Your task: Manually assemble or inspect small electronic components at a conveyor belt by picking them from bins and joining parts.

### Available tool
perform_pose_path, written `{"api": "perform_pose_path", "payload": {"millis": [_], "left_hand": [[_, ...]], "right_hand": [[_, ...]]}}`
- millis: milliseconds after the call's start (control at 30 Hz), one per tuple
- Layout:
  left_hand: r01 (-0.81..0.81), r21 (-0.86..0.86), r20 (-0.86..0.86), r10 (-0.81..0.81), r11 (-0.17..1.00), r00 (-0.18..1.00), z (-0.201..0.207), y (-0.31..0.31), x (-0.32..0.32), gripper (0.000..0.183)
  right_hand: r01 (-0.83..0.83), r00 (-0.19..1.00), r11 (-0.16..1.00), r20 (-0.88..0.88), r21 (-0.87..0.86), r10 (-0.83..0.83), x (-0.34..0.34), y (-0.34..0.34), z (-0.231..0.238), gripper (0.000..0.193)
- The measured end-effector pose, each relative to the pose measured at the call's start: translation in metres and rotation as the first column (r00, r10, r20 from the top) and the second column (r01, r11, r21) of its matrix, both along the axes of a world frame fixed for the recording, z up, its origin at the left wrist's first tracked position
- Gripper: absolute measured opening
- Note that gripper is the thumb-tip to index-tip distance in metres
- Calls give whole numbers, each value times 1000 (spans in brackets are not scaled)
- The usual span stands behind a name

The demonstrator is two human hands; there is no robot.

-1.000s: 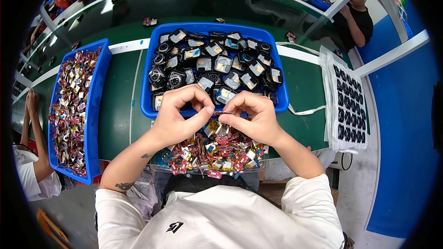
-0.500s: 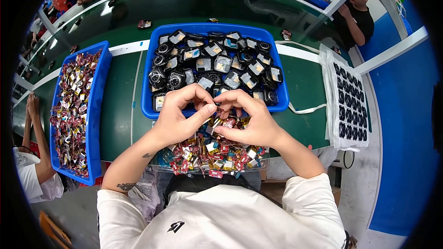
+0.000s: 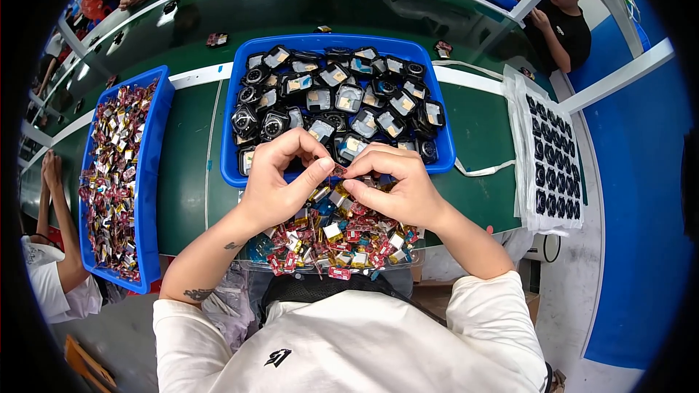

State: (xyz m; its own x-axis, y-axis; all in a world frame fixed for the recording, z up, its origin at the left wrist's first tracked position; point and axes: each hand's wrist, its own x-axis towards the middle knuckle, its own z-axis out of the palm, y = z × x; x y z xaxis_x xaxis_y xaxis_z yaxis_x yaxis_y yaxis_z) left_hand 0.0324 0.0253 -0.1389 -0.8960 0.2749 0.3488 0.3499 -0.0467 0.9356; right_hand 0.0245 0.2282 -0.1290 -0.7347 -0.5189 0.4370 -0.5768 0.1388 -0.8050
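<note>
My left hand [image 3: 280, 178] and my right hand [image 3: 397, 185] meet over a clear tray [image 3: 331, 266] heaped with small red, gold and silver parts. Both pinch one small red and silver part [image 3: 336, 171] between thumbs and fingertips. Just beyond my hands stands a blue bin [image 3: 437, 98] filled with black round housings that carry small silver pieces. Most of the pinched part is hidden by my fingers.
A second blue bin [image 3: 154, 175] of red and gold parts lies at the left on the green bench [image 3: 193, 175]. A white tray [image 3: 550, 153] of black round parts lies at the right. Other people sit at the left, far back and top right.
My hands have stayed together over the clear tray, fingers shifting slightly on the small part. Nothing else has moved.
</note>
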Motion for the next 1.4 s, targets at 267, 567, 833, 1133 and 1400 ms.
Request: {"api": "perform_pose_path", "payload": {"millis": [267, 567, 833, 1133, 1400], "left_hand": [[4, 105, 67, -11, 994, 998, 8, -3, 0, 9], [33, 150, 55, -42, 988, 998, 8, -1, 1, 12], [1, -199, -43, -9, 980, 999, 9, 4, 0, 15], [5, -173, -25, -10, 985, 1000, 7, 4, -1, 11], [40, -150, -85, -53, 988, 995, 8, 2, -2, 10]], "right_hand": [[47, 998, 998, 49, 39, -49, 1, 0, 3, 17], [143, 988, 985, 73, -100, -136, 0, 0, -4, 17], [199, 969, 958, -106, -204, -224, 1, -3, -8, 13], [64, 995, 982, -67, -177, -77, 0, 4, -9, 23], [9, 908, 926, 390, -378, 150, 7, -1, -2, 26]]}}
